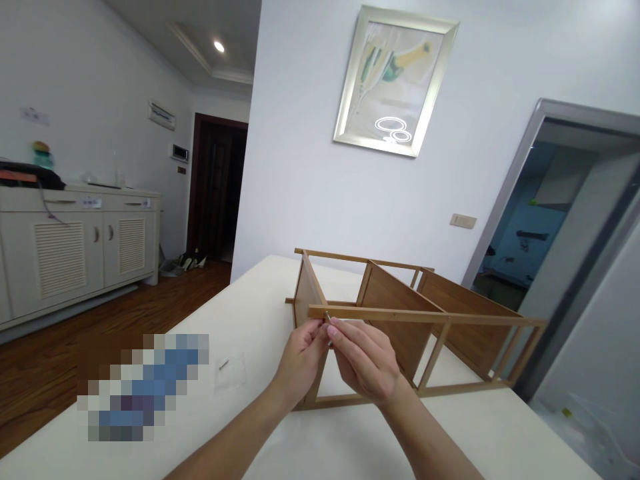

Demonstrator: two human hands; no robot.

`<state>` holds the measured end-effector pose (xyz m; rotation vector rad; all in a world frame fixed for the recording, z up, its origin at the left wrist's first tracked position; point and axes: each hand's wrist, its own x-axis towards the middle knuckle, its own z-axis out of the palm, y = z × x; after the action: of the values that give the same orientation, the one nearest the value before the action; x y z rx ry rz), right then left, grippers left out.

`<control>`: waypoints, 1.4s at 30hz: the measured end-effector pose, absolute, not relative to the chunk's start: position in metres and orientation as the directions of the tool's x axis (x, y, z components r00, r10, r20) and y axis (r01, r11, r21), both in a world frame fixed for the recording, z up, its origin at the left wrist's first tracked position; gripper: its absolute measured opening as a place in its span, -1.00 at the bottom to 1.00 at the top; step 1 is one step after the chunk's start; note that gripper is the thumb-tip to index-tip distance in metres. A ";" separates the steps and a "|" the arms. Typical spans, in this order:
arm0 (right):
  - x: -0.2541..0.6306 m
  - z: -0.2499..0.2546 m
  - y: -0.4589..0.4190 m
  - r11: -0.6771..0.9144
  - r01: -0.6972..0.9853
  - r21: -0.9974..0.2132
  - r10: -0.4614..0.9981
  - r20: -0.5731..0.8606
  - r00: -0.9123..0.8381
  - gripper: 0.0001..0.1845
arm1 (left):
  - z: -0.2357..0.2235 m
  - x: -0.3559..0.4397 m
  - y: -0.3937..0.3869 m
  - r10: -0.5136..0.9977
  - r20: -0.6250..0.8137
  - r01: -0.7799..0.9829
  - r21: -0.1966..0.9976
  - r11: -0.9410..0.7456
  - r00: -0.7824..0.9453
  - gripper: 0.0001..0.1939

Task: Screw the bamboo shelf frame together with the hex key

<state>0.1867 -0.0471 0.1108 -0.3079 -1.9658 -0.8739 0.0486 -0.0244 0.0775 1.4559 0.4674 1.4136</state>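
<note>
White tabletop (200, 427) — a wooden shelf frame (380, 312) lies on it, and at its near left end the left hand (300, 357) and right hand (367, 357) pinch a small metal piece (329, 320) together.

the left hand (305, 357) and right hand (367, 357) are bare, with slender fingers that narrow toward rounded tips. the wrists are bare and slim, and the left forearm (235, 430) and right forearm (425, 433) are uncovered too, smooth in outline and broadening toward the lower edge of the view. finer detail of the nails is too small to tell.
</note>
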 end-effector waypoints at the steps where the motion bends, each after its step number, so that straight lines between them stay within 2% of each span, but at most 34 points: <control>1: 0.187 0.110 -0.047 0.719 0.532 0.447 -0.130 0.838 -0.529 -0.46 | 0.078 0.048 -0.025 0.824 0.512 -0.360 0.836 -0.414 0.242 -0.60; 9: 0.185 0.111 -0.048 0.727 0.521 0.448 -0.126 0.833 -0.539 -0.48 | 0.072 0.049 -0.021 0.835 0.501 -0.401 0.830 -0.388 0.229 -0.63; 13: 0.187 0.115 -0.052 0.718 0.497 0.487 -0.105 0.782 -0.615 -0.42 | 0.064 0.051 -0.016 0.878 0.430 -0.527 0.806 -0.270 0.209 -0.57; 16: 0.191 0.115 -0.053 0.683 0.516 0.517 -0.097 0.765 -0.637 -0.42 | 0.065 0.052 -0.016 0.877 0.407 -0.641 0.750 -0.160 0.257 -0.51; 21: 0.194 0.111 -0.051 0.643 0.540 0.543 -0.074 0.746 -0.662 -0.50 | 0.069 0.052 -0.018 0.883 0.376 -0.745 0.665 -0.046 0.281 -0.47; 25: 0.185 0.113 -0.052 0.611 0.589 0.529 -0.069 0.777 -0.626 -0.61 | 0.072 0.051 -0.019 0.885 0.362 -0.749 0.662 -0.021 0.294 -0.46; 28: 0.173 0.115 -0.056 0.640 0.656 0.401 -0.023 0.863 -0.505 -0.72 | 0.074 0.050 -0.020 0.872 0.377 -0.748 0.664 -0.019 0.312 -0.45; 31: 0.160 0.116 -0.063 0.709 0.689 0.148 0.070 0.958 -0.278 -0.75 | 0.076 0.050 -0.021 0.862 0.383 -0.740 0.673 -0.013 0.333 -0.44; 33: 0.154 0.117 -0.068 0.734 0.678 -0.036 0.184 0.972 -0.147 -0.81 | 0.076 0.050 -0.021 0.856 0.389 -0.734 0.679 -0.016 0.341 -0.43; 36: 0.152 0.120 -0.074 0.735 0.595 -0.327 0.421 0.907 -0.022 -0.94 | 0.077 0.050 -0.021 0.847 0.407 -0.733 0.680 -0.032 0.341 -0.41; 38: 0.154 0.122 -0.076 0.720 0.482 -0.500 0.558 0.830 0.028 -0.91 | 0.078 0.050 -0.021 0.843 0.416 -0.737 0.675 -0.035 0.341 -0.41; 40: 0.156 0.122 -0.077 0.707 0.376 -0.599 0.633 0.773 0.041 -0.88 | 0.078 0.050 -0.021 0.839 0.420 -0.740 0.672 -0.031 0.346 -0.39; 42: 0.157 0.120 -0.078 0.720 0.345 -0.602 0.635 0.772 0.024 -0.91 | 0.077 0.050 -0.020 0.837 0.418 -0.738 0.675 -0.025 0.354 -0.38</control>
<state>0.1572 -0.0776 0.1204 -0.8174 -1.5834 0.2683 0.0500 -0.0197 0.0771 0.9791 0.1257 1.2616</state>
